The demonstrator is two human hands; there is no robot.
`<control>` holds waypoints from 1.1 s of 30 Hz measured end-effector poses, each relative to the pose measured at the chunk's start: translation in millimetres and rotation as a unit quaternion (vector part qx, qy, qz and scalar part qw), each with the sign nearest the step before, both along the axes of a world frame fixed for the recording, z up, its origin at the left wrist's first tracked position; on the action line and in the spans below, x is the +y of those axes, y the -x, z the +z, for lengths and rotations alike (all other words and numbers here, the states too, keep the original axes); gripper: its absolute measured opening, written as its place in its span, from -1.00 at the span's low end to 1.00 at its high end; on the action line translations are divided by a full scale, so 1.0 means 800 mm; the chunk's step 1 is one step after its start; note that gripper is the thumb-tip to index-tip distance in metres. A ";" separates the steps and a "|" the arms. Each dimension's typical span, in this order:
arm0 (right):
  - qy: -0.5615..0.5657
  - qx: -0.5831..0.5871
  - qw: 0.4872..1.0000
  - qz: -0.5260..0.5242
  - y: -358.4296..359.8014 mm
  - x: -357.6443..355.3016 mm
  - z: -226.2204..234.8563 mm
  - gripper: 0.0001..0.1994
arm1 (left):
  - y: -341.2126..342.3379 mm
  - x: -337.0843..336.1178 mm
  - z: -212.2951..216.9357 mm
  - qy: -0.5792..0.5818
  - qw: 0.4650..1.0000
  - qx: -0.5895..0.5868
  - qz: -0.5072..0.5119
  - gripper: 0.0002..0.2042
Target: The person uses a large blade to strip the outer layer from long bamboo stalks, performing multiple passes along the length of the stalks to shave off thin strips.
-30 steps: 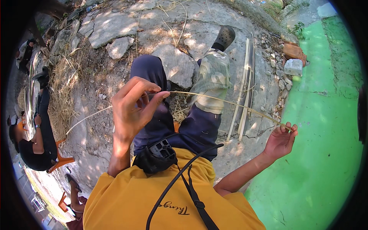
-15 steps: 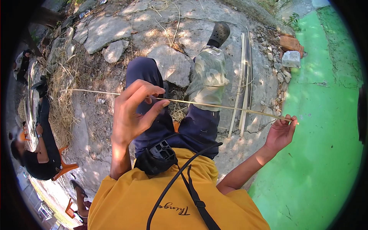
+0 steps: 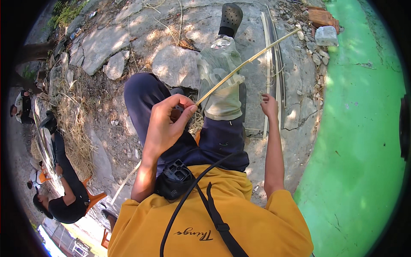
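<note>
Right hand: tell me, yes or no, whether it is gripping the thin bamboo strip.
No, the right hand hangs open near the ground, apart from the bamboo strip, which the left hand alone pinches.

The bamboo strip (image 3: 246,64) vanishes inside the left hand's (image 3: 165,124) grip, its held end hidden.

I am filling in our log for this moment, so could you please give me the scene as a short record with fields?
Setting: outdoors, rocky ground beside a green floor
Left hand: raised, pinching a thin bamboo strip in a closed grip
Right hand: lowered near the ground, by the long slats; grip unclear
Strip: slants up to the right
Leg cover: pale cloth on right shin
Nearby: another person seated at the left
</note>
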State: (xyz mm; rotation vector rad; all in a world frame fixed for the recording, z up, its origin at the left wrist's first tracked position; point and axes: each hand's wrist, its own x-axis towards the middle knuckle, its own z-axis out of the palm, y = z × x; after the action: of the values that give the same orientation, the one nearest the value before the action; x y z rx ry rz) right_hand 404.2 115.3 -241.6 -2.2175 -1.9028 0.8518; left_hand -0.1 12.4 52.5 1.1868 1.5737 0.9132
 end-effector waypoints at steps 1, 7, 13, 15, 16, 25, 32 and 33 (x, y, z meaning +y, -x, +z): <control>0.059 -0.035 0.998 -0.004 0.012 -0.027 -0.037 -0.54 | -0.004 0.004 -0.003 0.025 1.000 -0.017 0.002 -0.91; 0.164 -0.051 0.985 -0.033 0.055 -0.143 -0.102 -0.33 | -0.011 0.025 -0.040 0.049 0.991 -0.124 -0.013 -0.90; 0.153 -0.073 0.977 -0.128 0.072 -0.162 -0.128 -0.34 | -0.016 0.049 -0.056 0.036 0.993 -0.113 0.011 -0.89; 0.149 -0.076 0.978 -0.122 0.074 -0.169 -0.131 -0.33 | -0.017 0.053 -0.061 0.043 0.992 -0.119 0.003 -0.90; 0.145 -0.075 0.980 -0.117 0.072 -0.172 -0.131 -0.32 | -0.019 0.054 -0.062 0.048 0.991 -0.122 -0.005 -0.92; 0.083 0.004 0.988 -0.132 0.046 -0.168 -0.077 -0.41 | -0.029 0.043 -0.093 0.100 0.968 -0.227 -0.035 -0.85; 0.072 0.282 0.894 -0.341 0.036 -0.182 0.031 -0.42 | -0.032 0.048 -0.074 0.072 0.986 -0.141 -0.053 -0.82; 0.021 0.337 0.878 -0.339 0.048 -0.182 0.056 -0.46 | -0.032 0.046 -0.073 0.074 0.986 -0.140 -0.052 -0.82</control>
State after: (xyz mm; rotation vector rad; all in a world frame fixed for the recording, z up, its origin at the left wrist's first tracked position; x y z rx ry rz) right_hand 365.9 -30.2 -196.5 -1.9792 -0.7302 1.2715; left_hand 25.9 49.6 -6.1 0.9815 1.3170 0.8395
